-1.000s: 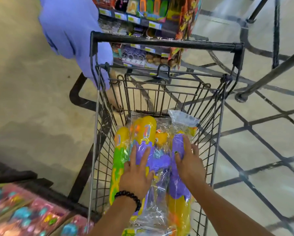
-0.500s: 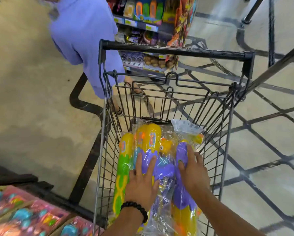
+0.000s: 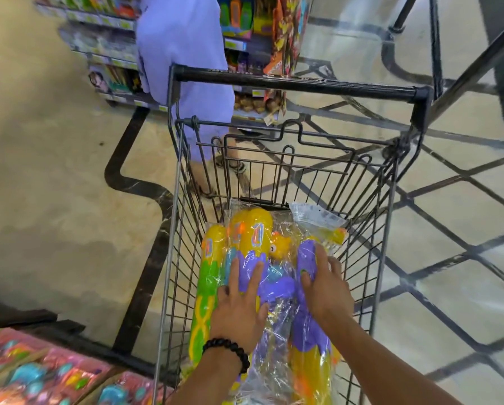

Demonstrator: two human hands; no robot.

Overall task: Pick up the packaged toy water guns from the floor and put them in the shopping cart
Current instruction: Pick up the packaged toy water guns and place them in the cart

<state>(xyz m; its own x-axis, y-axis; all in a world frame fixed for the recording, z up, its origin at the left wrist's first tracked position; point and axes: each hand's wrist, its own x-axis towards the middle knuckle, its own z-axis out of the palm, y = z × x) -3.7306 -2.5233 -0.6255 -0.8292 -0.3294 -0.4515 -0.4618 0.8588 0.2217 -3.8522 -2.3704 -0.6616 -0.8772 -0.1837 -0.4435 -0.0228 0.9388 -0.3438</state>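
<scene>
Person in lilac (image 3: 183, 54) stands beyond shopping cart (image 3: 300, 86), before shelves (image 3: 104, 54).

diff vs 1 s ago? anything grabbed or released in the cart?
Nothing grabbed or released. The left hand stays flat on the packaged water guns in the shopping cart; the right hand stays curled over the purple one. The person in the lilac garment shifted right behind the cart.

Bright, even indoor light filled the frame. Glare glinted off the clear plastic wrap (image 3: 277, 323) at lower centre. Wide-angle distortion bent the edges, and motion blur smeared the upper left shelves (image 3: 98, 48).
</scene>
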